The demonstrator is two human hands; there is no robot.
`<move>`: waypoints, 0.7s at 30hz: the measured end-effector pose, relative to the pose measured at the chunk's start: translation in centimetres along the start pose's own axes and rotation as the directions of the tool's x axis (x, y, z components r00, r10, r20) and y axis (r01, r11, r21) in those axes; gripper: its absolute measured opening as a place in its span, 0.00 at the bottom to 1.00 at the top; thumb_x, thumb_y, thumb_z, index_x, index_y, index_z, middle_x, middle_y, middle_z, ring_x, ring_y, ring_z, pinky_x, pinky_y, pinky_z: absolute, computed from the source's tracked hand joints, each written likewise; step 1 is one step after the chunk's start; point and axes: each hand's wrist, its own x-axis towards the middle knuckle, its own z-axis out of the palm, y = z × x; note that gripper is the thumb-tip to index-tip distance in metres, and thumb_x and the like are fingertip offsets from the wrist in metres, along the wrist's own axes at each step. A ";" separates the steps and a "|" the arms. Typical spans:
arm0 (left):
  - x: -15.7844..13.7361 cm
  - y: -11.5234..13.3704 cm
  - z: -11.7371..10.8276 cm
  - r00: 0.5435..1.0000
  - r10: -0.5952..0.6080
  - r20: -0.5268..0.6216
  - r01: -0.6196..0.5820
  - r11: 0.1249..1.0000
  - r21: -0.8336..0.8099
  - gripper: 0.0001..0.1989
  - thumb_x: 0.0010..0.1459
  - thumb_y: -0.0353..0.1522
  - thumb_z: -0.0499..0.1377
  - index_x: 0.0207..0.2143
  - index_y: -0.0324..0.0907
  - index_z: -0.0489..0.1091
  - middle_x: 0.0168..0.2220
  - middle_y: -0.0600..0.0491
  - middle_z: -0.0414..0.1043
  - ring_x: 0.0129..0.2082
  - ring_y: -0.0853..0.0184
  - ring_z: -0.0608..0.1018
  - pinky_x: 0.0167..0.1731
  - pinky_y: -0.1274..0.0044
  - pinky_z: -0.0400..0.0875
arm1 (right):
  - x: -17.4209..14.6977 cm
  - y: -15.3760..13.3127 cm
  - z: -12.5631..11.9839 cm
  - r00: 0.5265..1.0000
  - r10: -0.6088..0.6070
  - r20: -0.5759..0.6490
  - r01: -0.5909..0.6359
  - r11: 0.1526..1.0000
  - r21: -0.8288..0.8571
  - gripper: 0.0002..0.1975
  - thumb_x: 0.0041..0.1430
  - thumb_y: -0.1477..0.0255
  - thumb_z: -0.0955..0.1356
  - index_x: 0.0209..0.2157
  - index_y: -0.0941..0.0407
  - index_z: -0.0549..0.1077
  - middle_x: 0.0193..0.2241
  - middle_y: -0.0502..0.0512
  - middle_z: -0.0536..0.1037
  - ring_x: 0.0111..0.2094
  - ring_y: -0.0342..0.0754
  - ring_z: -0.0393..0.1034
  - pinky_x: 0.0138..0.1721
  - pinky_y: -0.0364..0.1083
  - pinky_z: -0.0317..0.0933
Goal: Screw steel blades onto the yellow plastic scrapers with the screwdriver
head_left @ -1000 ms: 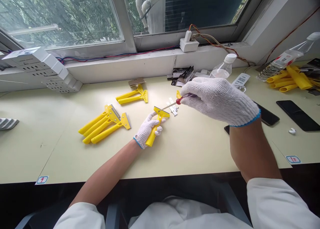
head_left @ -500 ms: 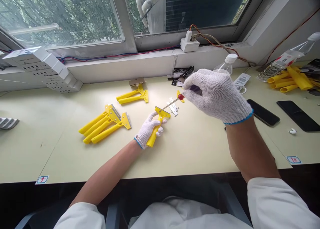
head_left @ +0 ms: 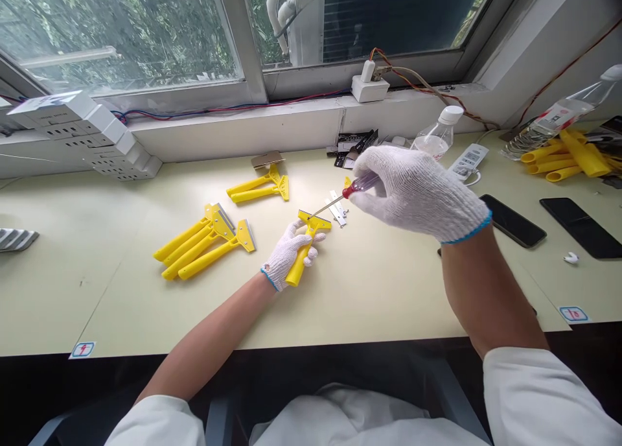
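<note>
My left hand [head_left: 290, 250], in a white knit glove, is wrapped round the handle of a yellow scraper [head_left: 302, 258] with its wide head pointing away from me. A screwdriver [head_left: 350, 189] with a red collar and clear handle is held in my gloved right hand [head_left: 403, 190]. Its thin shaft slants down leftward, the tip meeting the scraper's head near a screw position. Just beyond lie white blade strips [head_left: 337, 209] and a few tiny screws. Partly covered by my right hand is another yellow piece [head_left: 347, 181].
Several yellow scrapers [head_left: 204, 245] lie at left, with two more handles [head_left: 260, 187] behind them. White boxes [head_left: 92, 138] are stacked at far left. On the right are a bottle [head_left: 436, 135], two phones [head_left: 514, 221], an earbud [head_left: 571, 258] and yellow handles [head_left: 564, 157].
My right hand has turned and shifted slightly, so the screwdriver's clear handle now shows between the fingers. My left hand and the scraper are almost unmoved.
</note>
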 end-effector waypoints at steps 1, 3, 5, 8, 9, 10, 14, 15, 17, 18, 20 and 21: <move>0.0 0.0 0.0 1.000 -0.001 0.001 0.001 1.000 -0.004 0.37 0.62 0.26 0.68 0.70 0.48 0.59 0.52 0.41 0.82 0.23 0.73 0.76 0.19 0.82 0.67 | 0.0 -0.3 -0.3 0.998 -0.045 0.039 0.044 0.999 0.032 0.04 0.71 0.68 0.72 0.40 0.50 0.76 0.40 0.58 0.80 0.38 0.55 0.75 0.41 0.53 0.68; 0.0 0.0 0.1 1.000 0.000 0.006 0.000 1.000 0.003 0.37 0.62 0.26 0.68 0.69 0.48 0.60 0.52 0.42 0.82 0.23 0.73 0.76 0.19 0.82 0.67 | 0.0 -0.8 -0.8 0.990 -0.113 0.079 0.109 0.992 0.061 0.03 0.73 0.71 0.70 0.41 0.51 0.76 0.43 0.59 0.80 0.41 0.54 0.75 0.43 0.52 0.68; 0.0 0.0 0.0 1.000 0.004 0.012 -0.005 1.000 0.014 0.37 0.62 0.27 0.68 0.69 0.48 0.60 0.53 0.42 0.82 0.23 0.73 0.76 0.18 0.82 0.67 | -0.1 -1.2 -0.9 0.990 -0.116 0.081 0.116 0.993 0.002 0.05 0.74 0.70 0.68 0.41 0.52 0.77 0.41 0.59 0.80 0.40 0.54 0.74 0.41 0.51 0.66; 0.0 -0.1 0.0 1.000 0.014 0.016 -0.014 1.000 0.018 0.36 0.61 0.27 0.69 0.69 0.48 0.60 0.54 0.41 0.82 0.24 0.73 0.76 0.19 0.82 0.67 | -0.4 -1.8 -0.1 0.999 -0.017 0.029 0.021 0.991 -0.133 0.10 0.75 0.64 0.68 0.38 0.53 0.77 0.34 0.58 0.79 0.34 0.54 0.73 0.35 0.51 0.59; 0.0 -0.1 -0.1 1.000 0.016 0.016 -0.016 1.000 0.016 0.36 0.61 0.27 0.69 0.68 0.47 0.60 0.54 0.41 0.82 0.24 0.73 0.76 0.19 0.82 0.67 | -0.5 -2.0 0.3 1.000 0.024 0.005 -0.023 0.989 -0.149 0.12 0.75 0.62 0.69 0.37 0.53 0.76 0.31 0.57 0.78 0.33 0.54 0.73 0.34 0.50 0.57; 0.0 -0.1 -0.1 1.000 0.017 0.016 -0.017 1.000 0.012 0.35 0.62 0.28 0.69 0.68 0.47 0.61 0.54 0.41 0.82 0.24 0.73 0.77 0.19 0.82 0.68 | -0.6 -2.2 0.6 0.998 0.057 -0.015 -0.059 0.987 -0.147 0.13 0.74 0.60 0.70 0.36 0.52 0.75 0.28 0.56 0.77 0.32 0.54 0.73 0.33 0.50 0.56; 0.0 0.0 -0.1 1.000 0.019 0.012 -0.019 1.000 0.005 0.33 0.62 0.27 0.68 0.66 0.47 0.61 0.54 0.41 0.82 0.24 0.73 0.77 0.19 0.83 0.68 | -0.8 -2.8 0.6 0.999 0.048 0.005 -0.047 0.997 -0.057 0.10 0.71 0.61 0.73 0.39 0.52 0.75 0.29 0.56 0.77 0.35 0.56 0.75 0.34 0.49 0.60; 0.0 0.0 -0.1 1.000 0.021 0.012 -0.021 1.000 0.008 0.33 0.62 0.27 0.68 0.66 0.47 0.61 0.53 0.42 0.82 0.24 0.73 0.77 0.19 0.82 0.68 | -0.7 -2.8 0.2 1.000 0.007 0.029 -0.006 1.000 -0.031 0.07 0.72 0.64 0.72 0.40 0.52 0.75 0.32 0.57 0.78 0.37 0.56 0.75 0.36 0.50 0.62; 0.0 0.0 0.0 1.000 0.022 0.017 -0.023 1.000 0.016 0.34 0.61 0.27 0.68 0.67 0.47 0.61 0.52 0.43 0.82 0.23 0.73 0.76 0.18 0.82 0.67 | -0.7 -2.6 -0.5 0.995 -0.077 0.064 0.077 0.997 0.013 0.04 0.73 0.69 0.69 0.40 0.52 0.75 0.40 0.60 0.80 0.41 0.56 0.75 0.40 0.51 0.66; 0.0 0.0 0.0 1.000 0.023 0.020 -0.023 1.000 0.020 0.35 0.61 0.28 0.68 0.67 0.48 0.61 0.52 0.43 0.82 0.23 0.73 0.76 0.18 0.82 0.67 | -0.6 -2.5 -0.8 0.991 -0.107 0.075 0.106 0.994 0.024 0.05 0.74 0.71 0.68 0.40 0.52 0.75 0.42 0.60 0.80 0.42 0.56 0.75 0.41 0.52 0.67; -0.1 -0.1 0.0 0.999 0.026 0.030 -0.027 0.999 0.028 0.35 0.61 0.28 0.69 0.67 0.48 0.61 0.52 0.44 0.82 0.24 0.73 0.76 0.18 0.82 0.67 | -0.6 -2.2 -1.1 0.990 -0.113 0.084 0.113 0.994 0.002 0.06 0.75 0.71 0.67 0.41 0.52 0.76 0.42 0.60 0.80 0.42 0.56 0.76 0.41 0.52 0.67; -0.1 -0.1 0.0 0.999 0.028 0.037 -0.029 0.999 0.033 0.35 0.61 0.28 0.69 0.67 0.48 0.61 0.52 0.44 0.82 0.24 0.73 0.76 0.19 0.82 0.67 | -0.6 -2.0 -1.1 0.993 -0.089 0.079 0.091 0.995 -0.031 0.06 0.76 0.70 0.68 0.41 0.52 0.76 0.41 0.60 0.80 0.40 0.56 0.76 0.40 0.52 0.66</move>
